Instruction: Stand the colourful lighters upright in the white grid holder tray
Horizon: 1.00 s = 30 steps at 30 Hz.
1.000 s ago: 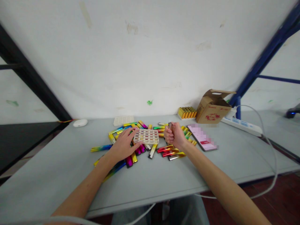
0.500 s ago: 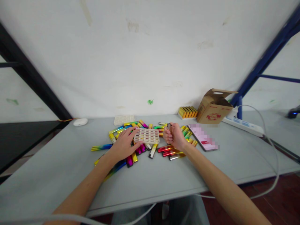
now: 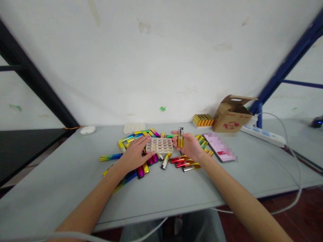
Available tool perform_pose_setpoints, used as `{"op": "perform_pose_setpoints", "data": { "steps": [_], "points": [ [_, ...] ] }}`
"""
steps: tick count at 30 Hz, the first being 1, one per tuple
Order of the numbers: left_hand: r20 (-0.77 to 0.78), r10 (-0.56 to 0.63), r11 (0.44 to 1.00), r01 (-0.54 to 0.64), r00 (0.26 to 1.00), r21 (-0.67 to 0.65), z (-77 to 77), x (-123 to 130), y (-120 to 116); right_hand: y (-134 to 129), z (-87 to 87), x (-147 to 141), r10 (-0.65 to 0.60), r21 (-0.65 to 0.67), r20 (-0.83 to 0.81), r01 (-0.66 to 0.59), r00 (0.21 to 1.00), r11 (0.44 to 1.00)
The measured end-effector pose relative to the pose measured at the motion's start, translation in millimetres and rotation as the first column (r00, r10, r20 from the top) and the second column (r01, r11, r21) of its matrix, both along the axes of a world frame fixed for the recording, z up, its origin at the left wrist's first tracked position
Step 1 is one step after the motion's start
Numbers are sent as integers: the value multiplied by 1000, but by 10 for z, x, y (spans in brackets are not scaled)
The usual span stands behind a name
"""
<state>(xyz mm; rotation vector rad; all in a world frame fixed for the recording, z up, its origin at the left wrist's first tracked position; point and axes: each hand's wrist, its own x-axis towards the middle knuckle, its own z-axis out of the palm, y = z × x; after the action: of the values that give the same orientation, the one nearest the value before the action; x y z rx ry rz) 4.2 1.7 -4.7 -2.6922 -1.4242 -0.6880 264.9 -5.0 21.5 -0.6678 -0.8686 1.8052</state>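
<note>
My left hand [image 3: 136, 151] grips the left end of a white tray with rows of holes [image 3: 159, 145], thumb along the near side and fingers at the far side. The tray rests over a loose pile of shiny lighters. In my right hand [image 3: 189, 145], just right of the tray, a gold lighter with a silver top [image 3: 180, 137] stands upright between thumb and fingers. Purple lighters [image 3: 140, 172] and yellow-blue ones lie near my left hand. Red-gold lighters [image 3: 182, 164] lie below my right hand. Its fingers partly hide the pile behind.
A second white holed tray [image 3: 134, 128] lies behind the pile. Toward the wall, several yellow lighters [image 3: 203, 120] stand packed upright beside an open cardboard box [image 3: 230, 116]. A phone [image 3: 219, 148], a power strip [image 3: 264, 134] and a white case [image 3: 87, 130] are also on the table.
My right hand has turned and loosened from a fist-like grasp, so the lighter in it now shows upright along most of its length. My left hand stays on the tray.
</note>
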Motion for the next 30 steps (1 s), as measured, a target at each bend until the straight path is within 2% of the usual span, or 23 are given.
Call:
{"op": "perform_pose_setpoints", "data": {
  "steps": [2, 5, 7, 9, 11, 12, 14, 18, 22, 30],
  "points": [
    [10, -6, 1000, 6, 1000, 3, -6, 4, 1, 7, -1, -10, -4, 15, 36, 4, 999, 1000],
    [27, -16, 1000, 16, 999, 4, -7, 16, -4, 23, -22, -19, -32, 107, 103, 21, 994, 994],
    [30, -29, 1000, 29, 999, 5, 6, 28, -14, 33, -48, -16, -120, 220, 222, 71, 968, 973],
    [18, -34, 999, 34, 999, 8, 32, 42, -32, 40, -73, -7, -301, 412, 388, 128, 871, 902],
    [-15, -35, 999, 36, 999, 25, 65, 57, -57, 43, -86, 5, -496, 610, 483, 130, 721, 782],
    [-39, -36, 999, 38, 999, 39, 81, 65, -69, 43, -88, 11, -560, 673, 499, 111, 662, 731],
    [-89, -43, 997, 48, 995, 60, 106, 78, -91, 44, -87, 20, -604, 715, 518, 80, 605, 694],
    [-161, -62, 997, 68, 985, 33, 98, 96, -106, 56, -87, 24, -585, 683, 542, 89, 603, 725],
    [-187, -58, 998, 59, 981, 0, 56, 98, -100, 77, -108, 13, -540, 649, 506, 116, 673, 752],
    [-168, -63, 998, 62, 984, -11, 60, 92, -107, 127, -156, 15, -527, 639, 491, 124, 693, 759]
  ]
}}
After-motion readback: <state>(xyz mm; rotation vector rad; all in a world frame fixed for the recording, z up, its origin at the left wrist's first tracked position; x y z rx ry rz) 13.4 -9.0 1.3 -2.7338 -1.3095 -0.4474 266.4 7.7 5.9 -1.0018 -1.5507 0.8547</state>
